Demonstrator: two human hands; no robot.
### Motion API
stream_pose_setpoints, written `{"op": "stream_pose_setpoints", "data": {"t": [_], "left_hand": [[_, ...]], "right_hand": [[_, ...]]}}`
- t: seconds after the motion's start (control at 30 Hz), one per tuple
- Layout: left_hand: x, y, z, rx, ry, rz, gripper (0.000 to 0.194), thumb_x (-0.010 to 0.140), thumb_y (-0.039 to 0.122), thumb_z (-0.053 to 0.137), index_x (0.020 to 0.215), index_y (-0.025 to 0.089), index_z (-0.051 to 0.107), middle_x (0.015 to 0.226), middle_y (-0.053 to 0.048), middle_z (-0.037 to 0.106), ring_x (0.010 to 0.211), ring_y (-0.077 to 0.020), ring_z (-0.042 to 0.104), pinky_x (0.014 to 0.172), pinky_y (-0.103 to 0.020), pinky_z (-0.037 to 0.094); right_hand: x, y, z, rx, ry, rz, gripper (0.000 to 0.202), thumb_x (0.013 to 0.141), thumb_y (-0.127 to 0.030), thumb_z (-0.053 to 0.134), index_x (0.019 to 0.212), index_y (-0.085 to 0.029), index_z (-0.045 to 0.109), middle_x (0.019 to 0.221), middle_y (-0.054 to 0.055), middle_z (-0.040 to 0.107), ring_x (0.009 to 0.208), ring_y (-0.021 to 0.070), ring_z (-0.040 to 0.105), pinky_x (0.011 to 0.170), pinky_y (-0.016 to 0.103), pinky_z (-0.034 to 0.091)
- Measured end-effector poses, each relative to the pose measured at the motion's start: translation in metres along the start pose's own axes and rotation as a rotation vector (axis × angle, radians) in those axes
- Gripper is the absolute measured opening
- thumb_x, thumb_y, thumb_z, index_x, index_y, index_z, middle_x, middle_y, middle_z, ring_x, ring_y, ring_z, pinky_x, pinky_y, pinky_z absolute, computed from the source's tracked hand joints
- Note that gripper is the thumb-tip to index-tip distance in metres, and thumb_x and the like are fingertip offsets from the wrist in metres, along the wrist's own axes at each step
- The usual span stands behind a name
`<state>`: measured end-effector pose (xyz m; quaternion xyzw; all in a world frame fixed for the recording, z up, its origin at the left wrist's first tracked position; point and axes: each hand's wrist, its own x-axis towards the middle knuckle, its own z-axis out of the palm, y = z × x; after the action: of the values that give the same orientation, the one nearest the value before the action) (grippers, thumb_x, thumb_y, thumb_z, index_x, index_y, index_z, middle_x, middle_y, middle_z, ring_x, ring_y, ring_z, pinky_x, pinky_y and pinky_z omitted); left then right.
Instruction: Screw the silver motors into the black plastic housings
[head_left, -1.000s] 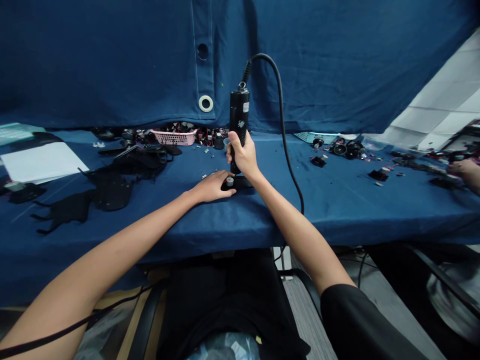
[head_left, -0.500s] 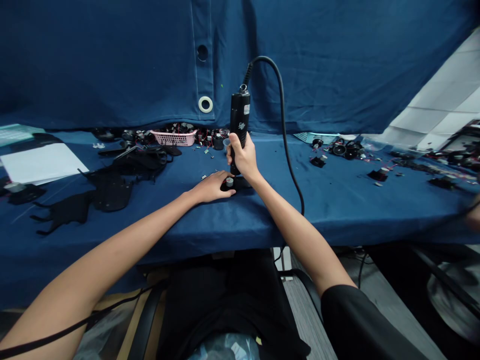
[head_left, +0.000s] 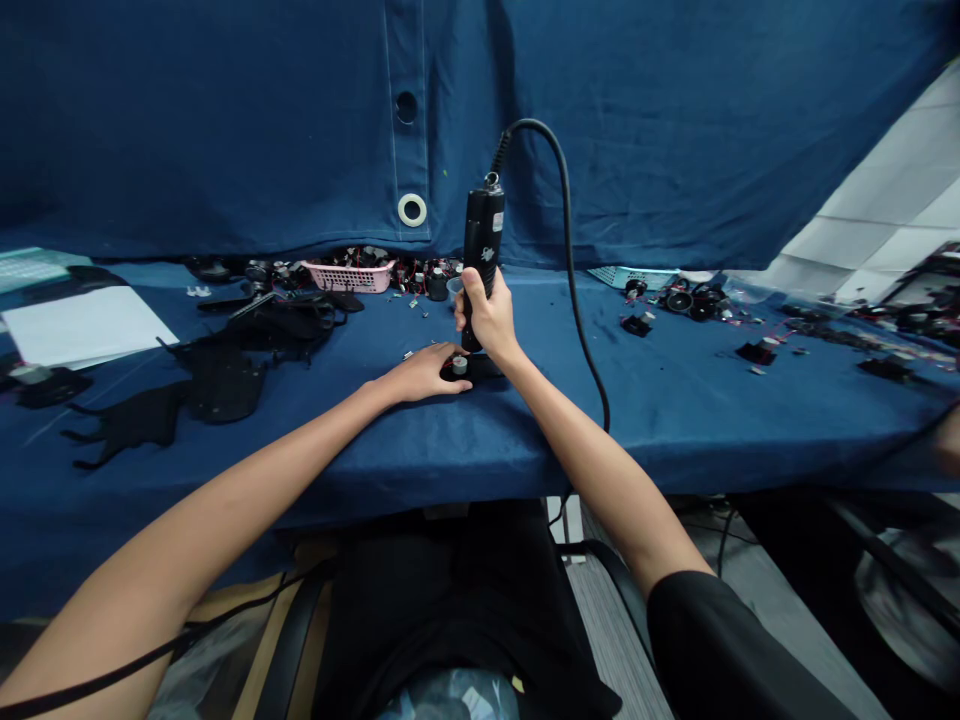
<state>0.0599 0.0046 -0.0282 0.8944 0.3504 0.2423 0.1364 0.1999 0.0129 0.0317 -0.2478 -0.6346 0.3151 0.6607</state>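
Head view: right hand's grip wraps a corded tool, which may skid if the left hand, hold unclear, lets the grey-topped part shift.

A looping cable stands between the right hand and open tabletop.

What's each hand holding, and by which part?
The right hand holds the black corded tool around its lower half. The left hand touches a black part; grip unclear.
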Motion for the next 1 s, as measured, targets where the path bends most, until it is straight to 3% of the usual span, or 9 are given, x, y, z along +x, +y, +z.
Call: {"op": "stream_pose_setpoints", "data": {"t": [0.3, 0.7, 1.0], "left_hand": [[0.0009, 0.0023, -0.0032, -0.012, -0.020, -0.014, 0.051, 0.079, 0.055, 0.064, 0.117, 0.021, 0.058, 0.118, -0.008, 0.064, 0.109, -0.0286, 0.060, 0.094, -0.041, 0.047], [-0.0001, -0.0003, -0.0043, -0.013, -0.049, -0.053, 0.062, 0.076, 0.060, 0.064, 0.125, 0.024, 0.054, 0.118, -0.008, 0.063, 0.110, -0.0292, 0.059, 0.094, -0.042, 0.046], [-0.0007, -0.0038, -0.0024, 0.010, -0.078, -0.043, 0.071, 0.072, 0.055, 0.070, 0.132, 0.023, 0.048, 0.117, -0.011, 0.060, 0.111, -0.0317, 0.057, 0.094, -0.044, 0.046]], "right_hand": [[0.0013, 0.0036, -0.0020, 0.032, -0.023, 0.009, 0.046, 0.084, -0.067, 0.054, 0.090, -0.024, 0.041, 0.053, -0.010, 0.046, 0.037, 0.0061, 0.043, 0.036, 0.020, 0.039], [0.0033, 0.0051, -0.0048, 0.048, -0.006, 0.024, 0.045, 0.084, -0.066, 0.056, 0.090, -0.024, 0.040, 0.055, -0.009, 0.047, 0.038, 0.0069, 0.044, 0.036, 0.021, 0.040], [0.0046, 0.0073, -0.0059, 0.050, -0.006, 0.020, 0.045, 0.084, -0.066, 0.055, 0.090, -0.024, 0.039, 0.055, -0.010, 0.046, 0.038, 0.0069, 0.044, 0.036, 0.021, 0.040]]}}
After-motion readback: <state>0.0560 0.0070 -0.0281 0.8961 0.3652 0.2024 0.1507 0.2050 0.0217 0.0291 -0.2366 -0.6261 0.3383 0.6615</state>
